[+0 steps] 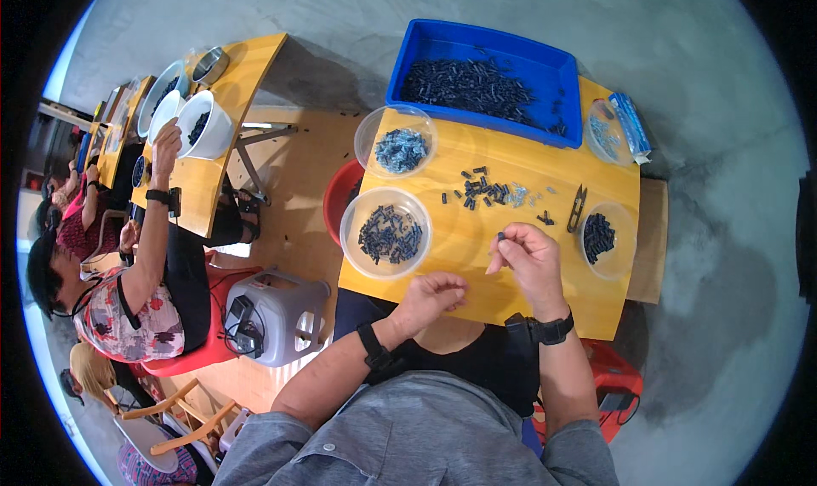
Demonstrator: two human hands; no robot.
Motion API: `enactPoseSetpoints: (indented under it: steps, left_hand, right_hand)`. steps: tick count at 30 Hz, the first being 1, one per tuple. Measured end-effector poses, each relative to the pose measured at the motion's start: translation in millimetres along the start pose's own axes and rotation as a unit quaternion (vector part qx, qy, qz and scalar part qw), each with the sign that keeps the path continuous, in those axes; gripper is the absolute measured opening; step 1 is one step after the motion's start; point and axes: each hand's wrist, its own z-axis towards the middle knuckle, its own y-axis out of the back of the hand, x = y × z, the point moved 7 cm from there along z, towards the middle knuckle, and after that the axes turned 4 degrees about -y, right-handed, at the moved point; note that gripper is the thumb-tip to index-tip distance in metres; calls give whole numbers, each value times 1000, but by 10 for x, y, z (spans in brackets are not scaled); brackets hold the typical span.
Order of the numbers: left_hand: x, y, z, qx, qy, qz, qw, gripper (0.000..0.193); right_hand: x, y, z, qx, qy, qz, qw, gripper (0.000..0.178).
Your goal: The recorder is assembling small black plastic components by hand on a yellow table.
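Note:
My right hand [529, 260] is raised over the near part of the yellow table, its thumb and forefinger pinching a small dark cylindrical piece [500, 236]. To its left, my left hand [430, 300] hovers near the table's front edge with fingertips pressed together; whatever is between them is too small to make out. Beyond both hands lies a loose pile of black cylindrical pieces [485, 190] beside small clear bits [518, 196]. A clear round bowl [348, 260] of black pieces stands left of my hands. On the right, a smaller clear tub [621, 269] holds more black pieces.
A blue tray [485, 120] of black pieces sits at the back. Near it stands a bowl [364, 128] of clear-blue and black pieces. Small black snips [578, 207] lie at right, near a tub [608, 150] and blue packet [630, 127]. Another person [140, 307] works at a left table.

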Motion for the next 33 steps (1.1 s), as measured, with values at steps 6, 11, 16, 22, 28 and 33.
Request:
enactPoseSetpoints:
  steps: [6,11,16,22,28,33]
  left_hand:
    - [-317,-99,-143,-14,5,-62,998,21]
    - [-393,-193,-150,66,11,-47,997,21]
    - [-284,-226,-161,111,57,-20,992,17]
    - [-176,-166,-191,125,103,-32,986,16]
    - [-182,-141,-176,77,87,-92,989,13]
    - [-295,-130,-181,70,27,-75,994,11]
  right_hand:
    - [-37,-83,-219,58,-15,-152,987,8]
    - [-10,-268,-450,121,-39,-259,958,10]
    - [12,-388,-585,140,34,-354,924,10]
    - [-230,-176,-577,96,-135,-245,955,10]
    - [-118,99,-85,1,128,-502,855,11]
    - [-161,62,31,18,123,-546,828,11]
